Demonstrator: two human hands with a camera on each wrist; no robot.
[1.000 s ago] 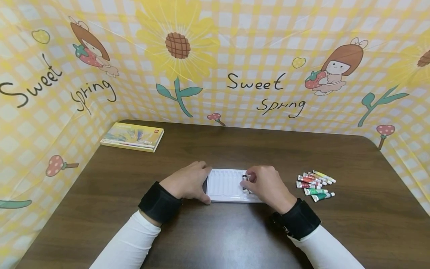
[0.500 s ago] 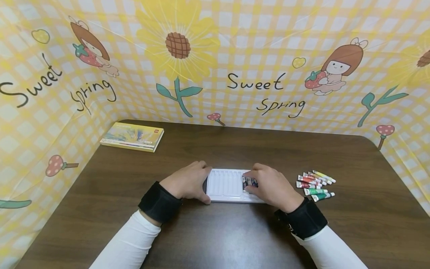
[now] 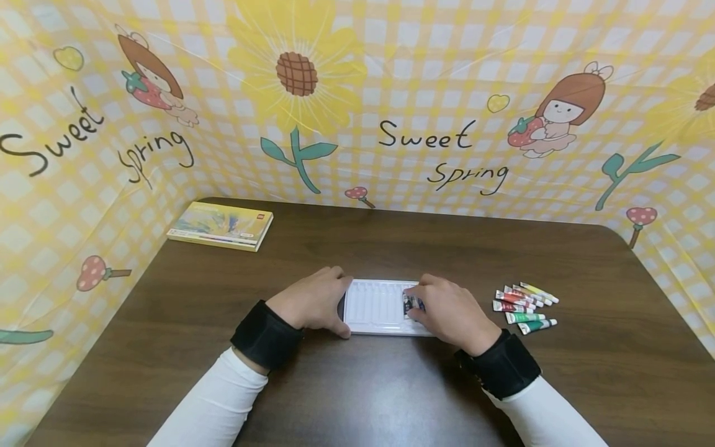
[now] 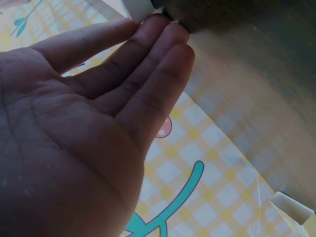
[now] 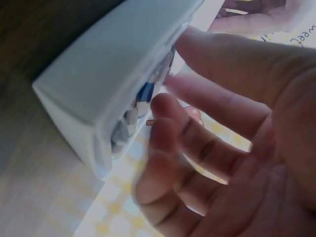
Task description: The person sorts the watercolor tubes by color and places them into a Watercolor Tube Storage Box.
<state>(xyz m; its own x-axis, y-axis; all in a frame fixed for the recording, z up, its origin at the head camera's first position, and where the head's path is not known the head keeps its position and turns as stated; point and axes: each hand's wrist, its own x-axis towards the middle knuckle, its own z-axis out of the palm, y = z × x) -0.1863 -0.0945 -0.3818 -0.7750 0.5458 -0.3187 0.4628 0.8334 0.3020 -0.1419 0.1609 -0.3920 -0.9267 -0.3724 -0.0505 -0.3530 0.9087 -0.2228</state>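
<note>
**Tubes in the tray sit right under your right fingertips**

So your right hand (image 3: 455, 313) is over the right end of the white tray (image 3: 373, 303), just right of the middle of the frame, and the dark-labelled tubes (image 3: 411, 304) are tucked in there between your index finger and thumb. Those tubes run up and down the frame, same way as the slots, while the tray's long side runs left to right. Your right fingers are bent with a gap to the thumb; can't tell if they pinch a tube or just press on the row.

Your left hand (image 3: 313, 301) has the tray's left end, thumb at the near corner, fairly straight fingers at the far one. The slots beside it look bare.

The loose paint tubes (image 3: 525, 307) are fanned out right of center, lying more or less sideways, so roughly crosswise to the slots. Your right hand's clearly the nearer one, and its black wristband (image 3: 499, 363) sits just below and left of them. Only your own right hand and wrist seem to be in the way. The yellow box (image 3: 220, 226) is well off at the table's (image 3: 357, 397) upper left.
</note>
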